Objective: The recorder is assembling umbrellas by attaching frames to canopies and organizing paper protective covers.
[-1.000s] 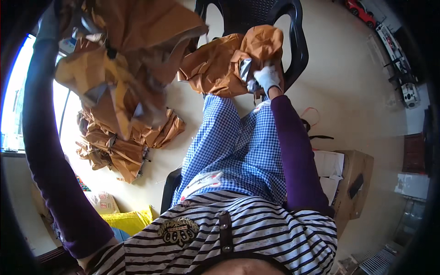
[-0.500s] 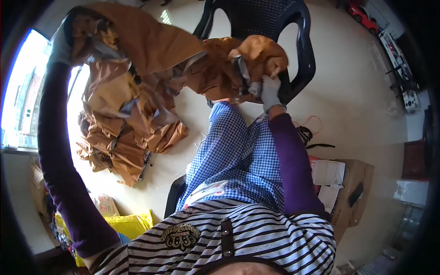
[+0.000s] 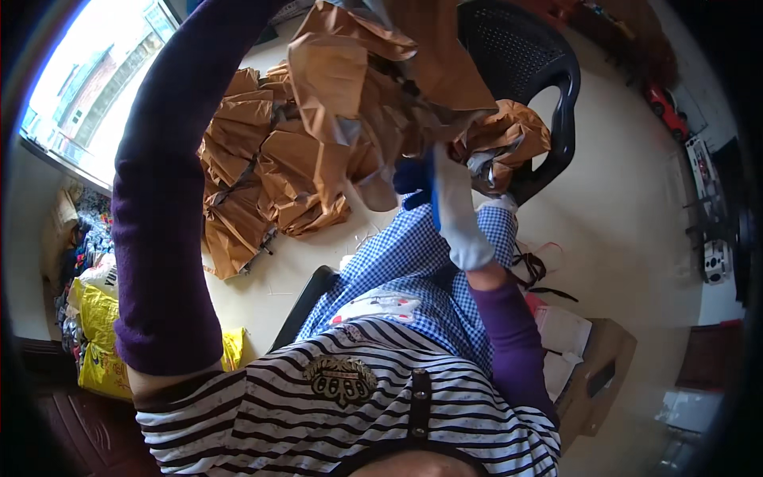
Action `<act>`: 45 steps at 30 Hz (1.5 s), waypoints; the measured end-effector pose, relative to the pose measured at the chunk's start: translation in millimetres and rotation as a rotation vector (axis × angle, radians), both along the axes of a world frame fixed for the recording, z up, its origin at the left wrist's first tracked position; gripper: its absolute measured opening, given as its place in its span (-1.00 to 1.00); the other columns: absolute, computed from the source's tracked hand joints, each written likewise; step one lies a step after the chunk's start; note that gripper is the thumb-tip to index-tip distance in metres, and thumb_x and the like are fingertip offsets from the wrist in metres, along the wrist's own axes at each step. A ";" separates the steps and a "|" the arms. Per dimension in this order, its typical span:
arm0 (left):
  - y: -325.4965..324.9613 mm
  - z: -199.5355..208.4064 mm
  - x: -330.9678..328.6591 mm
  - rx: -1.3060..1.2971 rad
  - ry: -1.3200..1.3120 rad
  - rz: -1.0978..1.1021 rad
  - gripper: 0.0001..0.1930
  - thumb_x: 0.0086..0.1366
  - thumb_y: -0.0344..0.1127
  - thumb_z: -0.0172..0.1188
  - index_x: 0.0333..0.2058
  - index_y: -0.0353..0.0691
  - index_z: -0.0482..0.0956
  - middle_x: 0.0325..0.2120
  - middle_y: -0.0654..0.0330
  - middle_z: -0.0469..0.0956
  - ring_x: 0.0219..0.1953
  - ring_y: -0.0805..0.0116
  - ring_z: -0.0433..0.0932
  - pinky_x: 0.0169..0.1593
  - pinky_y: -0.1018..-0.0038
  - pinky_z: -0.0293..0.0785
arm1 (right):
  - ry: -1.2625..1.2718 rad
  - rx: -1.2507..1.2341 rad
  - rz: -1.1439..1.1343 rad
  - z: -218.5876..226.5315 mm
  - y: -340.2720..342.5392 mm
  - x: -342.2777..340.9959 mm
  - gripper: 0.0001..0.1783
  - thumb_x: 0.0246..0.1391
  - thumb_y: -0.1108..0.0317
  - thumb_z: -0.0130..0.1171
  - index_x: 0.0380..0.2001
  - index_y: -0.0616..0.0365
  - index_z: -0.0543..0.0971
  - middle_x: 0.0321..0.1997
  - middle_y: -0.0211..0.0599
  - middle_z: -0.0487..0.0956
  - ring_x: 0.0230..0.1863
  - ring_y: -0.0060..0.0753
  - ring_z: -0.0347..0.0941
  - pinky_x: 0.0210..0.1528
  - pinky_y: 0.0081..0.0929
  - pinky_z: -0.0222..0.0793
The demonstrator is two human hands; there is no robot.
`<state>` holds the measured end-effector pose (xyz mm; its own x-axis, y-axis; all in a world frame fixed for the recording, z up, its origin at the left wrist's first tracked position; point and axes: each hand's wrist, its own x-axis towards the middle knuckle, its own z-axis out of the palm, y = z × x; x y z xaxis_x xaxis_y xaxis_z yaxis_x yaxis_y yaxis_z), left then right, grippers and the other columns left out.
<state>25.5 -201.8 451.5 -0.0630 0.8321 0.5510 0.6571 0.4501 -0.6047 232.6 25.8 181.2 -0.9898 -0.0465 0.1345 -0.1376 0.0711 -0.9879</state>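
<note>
A crumpled brown paper-like sheet (image 3: pixel 334 79) with greyish patches hangs raised in front of me. My left arm reaches up beside it in a purple sleeve; its hand is beyond the top edge. My right hand (image 3: pixel 457 203), in a white glove, reaches up under the sheet's lower edge. Dark blue shows beside its palm, perhaps part of the glove. Its fingers are hidden or blurred. A bunched brown end (image 3: pixel 513 139) of like material rests at the chair, right of this hand. More creased brown material (image 3: pixel 270 175) lies on the floor at the left.
A black plastic armchair (image 3: pixel 517 48) stands ahead of my knees. An open cardboard box (image 3: pixel 608 358) is on the floor at my right. Yellow bags (image 3: pixel 99 334) and a colourful heap sit at the left below a bright window (image 3: pixel 95 87). A red toy car (image 3: pixel 666 111) is far right.
My left arm has swung up and right, its hand leaving view. The brown sheet has come toward the middle. My right hand has moved from the bunched end to beneath the sheet. The view has shifted.
</note>
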 end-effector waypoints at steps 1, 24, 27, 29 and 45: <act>3.9 3.0 -2.0 0.078 -0.037 0.161 -0.73 0.29 -0.17 -0.01 -0.14 -0.11 0.55 -0.27 0.08 0.59 -0.26 0.20 0.61 -0.19 0.32 0.55 | -0.184 -0.324 0.205 9.2 -6.5 2.8 -0.48 0.16 0.02 0.07 -0.10 0.33 0.48 -0.26 -0.09 0.58 -0.29 -0.23 0.51 -0.32 -0.39 0.41; -205.3 -124.1 83.5 0.869 -0.327 0.400 -0.60 0.22 -0.44 0.13 0.05 -0.26 0.40 -0.22 0.13 0.56 -0.26 0.35 0.55 -0.20 0.46 0.53 | 0.116 -0.928 0.737 72.6 9.5 92.7 -0.68 0.29 0.12 -0.14 -0.12 0.13 0.42 -0.47 -0.38 0.36 -0.47 -0.55 0.28 -0.48 -0.63 0.26; -168.9 -229.8 65.9 1.187 -0.796 0.217 -0.63 0.29 -0.40 0.08 0.07 -0.31 0.39 -0.15 0.14 0.52 -0.19 0.39 0.49 -0.15 0.47 0.47 | 0.158 -0.517 0.542 95.7 -13.5 92.7 -0.74 0.26 0.23 -0.10 -0.10 0.14 0.41 -0.37 -0.32 0.42 -0.41 -0.52 0.37 -0.38 -0.65 0.35; -92.0 -317.4 95.7 1.444 -1.286 -0.435 -0.64 0.30 -0.32 0.06 0.05 -0.28 0.42 -0.09 0.15 0.49 -0.08 0.31 0.44 -0.02 0.43 0.41 | 0.190 -0.251 0.397 114.8 -27.4 88.5 -0.76 0.24 0.30 -0.07 -0.08 0.15 0.40 -0.31 -0.28 0.46 -0.37 -0.49 0.43 -0.31 -0.67 0.41; 74.7 -274.9 300.8 0.674 -1.635 -0.694 -0.71 0.34 -0.23 0.05 -0.12 -0.35 0.47 -0.33 0.06 0.56 -0.30 0.21 0.58 -0.20 0.34 0.56 | 0.456 1.728 0.084 70.7 -16.3 64.3 -0.44 0.26 0.19 -0.11 0.27 0.09 0.15 0.31 -0.04 0.20 0.32 -0.15 0.16 0.24 -0.25 0.25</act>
<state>326.3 -127.1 176.6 -0.5819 0.6380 0.5043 0.4667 -0.2459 0.8496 297.0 9.5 251.9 -0.8799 -0.4602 0.1183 -0.4086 0.8599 0.3059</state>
